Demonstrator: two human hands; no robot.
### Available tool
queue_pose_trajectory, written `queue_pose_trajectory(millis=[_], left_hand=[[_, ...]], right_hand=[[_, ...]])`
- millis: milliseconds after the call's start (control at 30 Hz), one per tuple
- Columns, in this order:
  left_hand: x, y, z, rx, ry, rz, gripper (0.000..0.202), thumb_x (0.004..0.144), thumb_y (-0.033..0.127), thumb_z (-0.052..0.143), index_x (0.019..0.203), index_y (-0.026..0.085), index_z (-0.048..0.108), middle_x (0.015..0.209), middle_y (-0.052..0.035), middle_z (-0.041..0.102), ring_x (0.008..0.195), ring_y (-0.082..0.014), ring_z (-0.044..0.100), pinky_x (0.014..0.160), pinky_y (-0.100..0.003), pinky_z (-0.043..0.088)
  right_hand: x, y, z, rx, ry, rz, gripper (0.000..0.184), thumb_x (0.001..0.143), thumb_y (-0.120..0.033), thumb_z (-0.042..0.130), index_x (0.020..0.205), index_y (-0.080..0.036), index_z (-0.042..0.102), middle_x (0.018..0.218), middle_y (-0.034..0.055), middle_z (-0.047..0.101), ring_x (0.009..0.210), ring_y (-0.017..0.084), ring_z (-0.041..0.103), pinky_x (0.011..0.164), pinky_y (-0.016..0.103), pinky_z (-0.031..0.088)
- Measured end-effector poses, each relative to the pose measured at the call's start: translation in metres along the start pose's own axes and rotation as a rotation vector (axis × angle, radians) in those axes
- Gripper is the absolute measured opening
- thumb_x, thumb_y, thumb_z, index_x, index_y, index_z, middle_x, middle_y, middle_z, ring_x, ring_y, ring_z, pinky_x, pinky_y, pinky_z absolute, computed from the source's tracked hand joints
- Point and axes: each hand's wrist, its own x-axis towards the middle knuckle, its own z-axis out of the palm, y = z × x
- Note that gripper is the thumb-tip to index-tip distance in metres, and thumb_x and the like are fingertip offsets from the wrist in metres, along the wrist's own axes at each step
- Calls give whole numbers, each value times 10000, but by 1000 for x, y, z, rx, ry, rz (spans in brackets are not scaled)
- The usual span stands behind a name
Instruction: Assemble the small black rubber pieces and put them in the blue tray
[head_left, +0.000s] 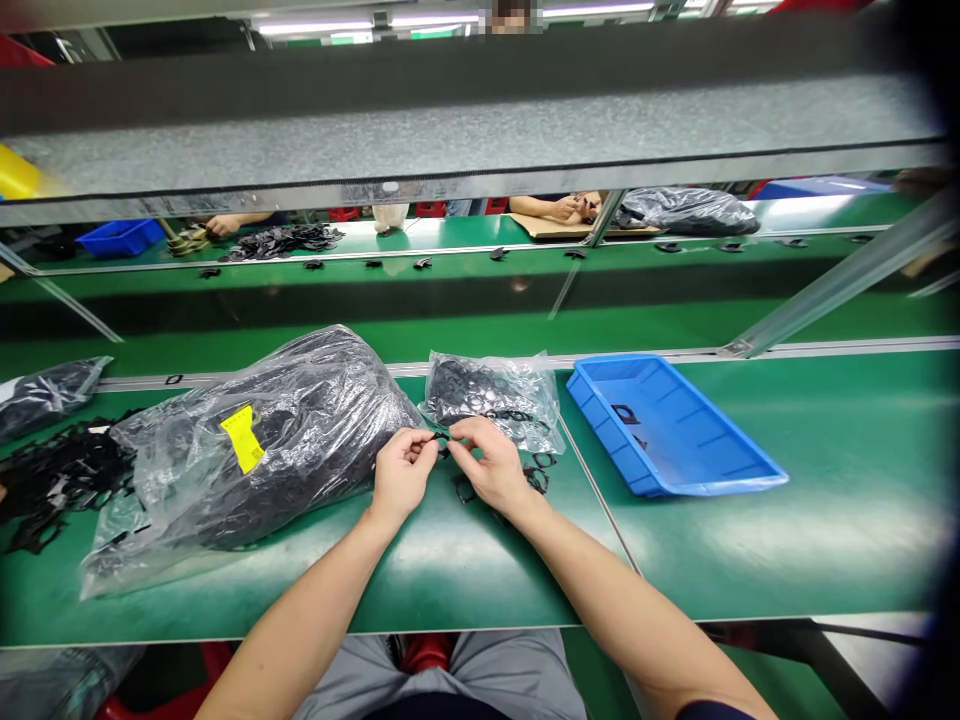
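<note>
My left hand (405, 468) and my right hand (491, 465) meet over the green table, their fingertips pinching a small black plastic part (442, 440) between them. Much of that part is hidden by my fingers. Just beyond my hands lies a clear plastic bag (491, 385) of black ring-like parts. Several loose black frame parts (538, 472) rest beside and under my right hand. To the left of my left hand is a large clear bag (300, 430) full of dark parts, with a yellow label (244, 438) on it.
A blue tray (705, 490) on the right holds a few black parts (626, 415). Loose black parts (64, 480) are heaped at the far left. Behind the table runs a green conveyor belt (465, 310) with small black pieces along its far side. Co-workers' hands (574, 207) show across it.
</note>
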Motion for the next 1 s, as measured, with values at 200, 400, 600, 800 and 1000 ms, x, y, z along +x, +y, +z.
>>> queue_pose_trajectory(millis=[200,400,600,800,1000], left_hand=[[-3,4,0,127,-43,105,126,840,256,589,865,169,676,809,-29,605,669,-113,574,580,-211,468],[-4,8,-1,221,-69,167,116,853,222,561,833,170,663,798,-29,604,667,-116,569,588,-220,463],[-3,6,-2,299,-96,233,143,866,204,529,792,176,648,766,-24,601,645,-116,559,581,-220,452],[-2,0,0,316,-77,302,165,874,229,517,785,179,647,752,-31,616,645,-131,579,581,-221,470],[-1,-9,1,275,-82,307,202,886,298,512,819,187,667,774,-43,639,668,-152,612,585,-236,504]], right_hand=[[0,-2,2,-73,-34,-113,125,908,-168,519,942,-210,632,911,66,618,866,173,597,777,321,513],[3,0,-1,-38,-112,-90,116,910,-163,491,882,-207,594,865,58,598,829,169,575,738,307,499],[6,5,-3,-39,-217,-115,90,894,-141,486,865,-201,547,845,46,572,799,167,544,724,296,479],[3,14,3,-112,-159,-207,109,893,-128,466,863,-195,546,818,47,569,767,166,536,692,282,474],[2,22,9,-129,-137,-206,129,880,-132,453,851,-206,555,814,42,579,745,163,551,668,272,474]])
